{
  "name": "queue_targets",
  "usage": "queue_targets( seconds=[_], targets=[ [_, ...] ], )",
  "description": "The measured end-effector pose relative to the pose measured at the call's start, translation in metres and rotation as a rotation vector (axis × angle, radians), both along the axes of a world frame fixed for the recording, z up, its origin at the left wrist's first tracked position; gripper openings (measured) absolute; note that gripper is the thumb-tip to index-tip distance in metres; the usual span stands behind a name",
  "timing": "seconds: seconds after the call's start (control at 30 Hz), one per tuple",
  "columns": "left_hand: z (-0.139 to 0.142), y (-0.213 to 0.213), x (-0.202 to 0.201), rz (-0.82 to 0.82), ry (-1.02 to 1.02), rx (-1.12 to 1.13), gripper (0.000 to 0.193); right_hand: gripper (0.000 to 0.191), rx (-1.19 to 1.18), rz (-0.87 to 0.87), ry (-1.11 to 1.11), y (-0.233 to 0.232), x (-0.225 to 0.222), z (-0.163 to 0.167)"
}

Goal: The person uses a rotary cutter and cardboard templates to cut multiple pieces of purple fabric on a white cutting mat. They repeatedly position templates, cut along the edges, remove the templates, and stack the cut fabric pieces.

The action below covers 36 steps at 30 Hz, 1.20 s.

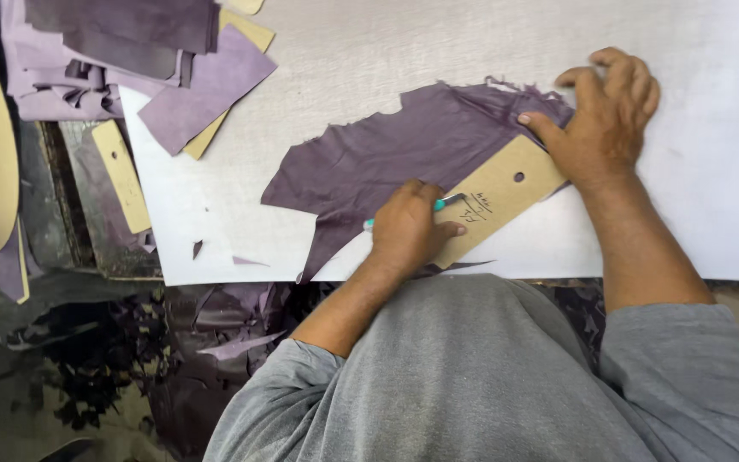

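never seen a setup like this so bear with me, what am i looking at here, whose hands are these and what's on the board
There is no machine here. One camera sits on a person's head and looks down, so the grey sleeves and both hands are that person's own. The left hand has its grip closed on a small cutting tool with a green handle and a metal tip. The right hand presses flat on a tan template with a hole in it. The template lies on a ragged purple sheet on a white cutting board. At top left lies a pile of purple pieces, with another tan template below it.
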<state>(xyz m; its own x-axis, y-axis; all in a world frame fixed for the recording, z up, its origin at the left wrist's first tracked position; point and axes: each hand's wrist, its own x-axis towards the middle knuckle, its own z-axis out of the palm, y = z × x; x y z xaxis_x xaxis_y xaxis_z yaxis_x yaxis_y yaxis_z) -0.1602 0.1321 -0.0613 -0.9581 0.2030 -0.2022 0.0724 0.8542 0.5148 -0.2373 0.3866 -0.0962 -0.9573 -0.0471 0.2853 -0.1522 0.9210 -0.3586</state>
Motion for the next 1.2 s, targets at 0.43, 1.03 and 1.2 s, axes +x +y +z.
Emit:
queue_targets(
  seconds=[0.43,1.03,1.2],
  targets=[
    [0.011,-0.022,0.009,-0.131,-0.32,0.188,0.032,0.112,0.042,-0.12,-0.226,-0.025,-0.014,0.011],
    [0.019,-0.342,0.003,0.815,0.604,-0.127,0.035,0.092,0.069,-0.085,-0.227,-0.019,-0.01,0.007],
    [0.029,-0.231,0.015,0.385,0.895,-0.065,0.012,0.078,-0.222,-0.019,0.006,-0.028,0.011,0.01]
  ],
)
